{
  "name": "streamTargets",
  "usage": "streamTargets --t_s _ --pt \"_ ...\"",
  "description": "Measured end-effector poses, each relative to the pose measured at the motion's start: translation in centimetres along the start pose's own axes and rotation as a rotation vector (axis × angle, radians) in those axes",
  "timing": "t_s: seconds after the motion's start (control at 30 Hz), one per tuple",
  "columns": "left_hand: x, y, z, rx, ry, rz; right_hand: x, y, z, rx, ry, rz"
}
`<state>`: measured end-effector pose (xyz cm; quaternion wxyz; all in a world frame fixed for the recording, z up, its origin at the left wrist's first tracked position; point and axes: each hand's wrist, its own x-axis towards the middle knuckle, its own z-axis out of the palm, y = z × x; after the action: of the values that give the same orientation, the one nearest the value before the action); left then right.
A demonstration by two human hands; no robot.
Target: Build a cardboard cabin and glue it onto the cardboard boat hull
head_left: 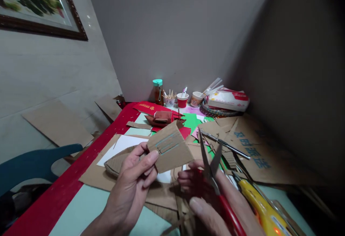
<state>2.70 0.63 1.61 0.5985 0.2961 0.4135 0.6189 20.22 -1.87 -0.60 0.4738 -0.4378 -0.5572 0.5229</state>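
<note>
Pinched between thumb and fingers, the cardboard piece (169, 148) stood up out of the left hand (133, 178), whose grip closed on its lower left edge so that most of the piece rose above and to the right of the fingertips. Teal lines were drawn across its face. Just right of the cardboard piece, the right hand (205, 196) was wrapped around the red handles of the scissors (211, 167), their blades parted and pointing up, the tips near the piece's right edge but not touching it. Beyond the scissors lay a yellow utility knife (262, 209) on the table (81, 207), to the right of the cardboard piece. Under both hands were brown cardboard scraps (161, 196) and a white sheet (121, 146). Behind the cardboard piece sat a small cardboard boat model (163, 118), and farther back a red cup (182, 100) and a bottle with a teal cap (157, 91).
</note>
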Motion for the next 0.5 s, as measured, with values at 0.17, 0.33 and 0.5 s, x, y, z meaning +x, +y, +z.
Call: streamTargets --t_s 0.17,0.33,0.5 --pt "-0.8 -1.1 0.4 -0.087 -0.193 -0.204 0.5 -0.4 -0.4 0.251 0.015 0.013" --pt "-1.3 -1.7 0.3 -0.257 -0.197 -0.364 0.8 -0.1 -1.7 0.292 0.025 -0.031" --pt "-1.7 -1.7 0.1 -0.195 -0.076 -0.428 0.9 -0.6 -3.0 0.277 -0.151 -0.015"
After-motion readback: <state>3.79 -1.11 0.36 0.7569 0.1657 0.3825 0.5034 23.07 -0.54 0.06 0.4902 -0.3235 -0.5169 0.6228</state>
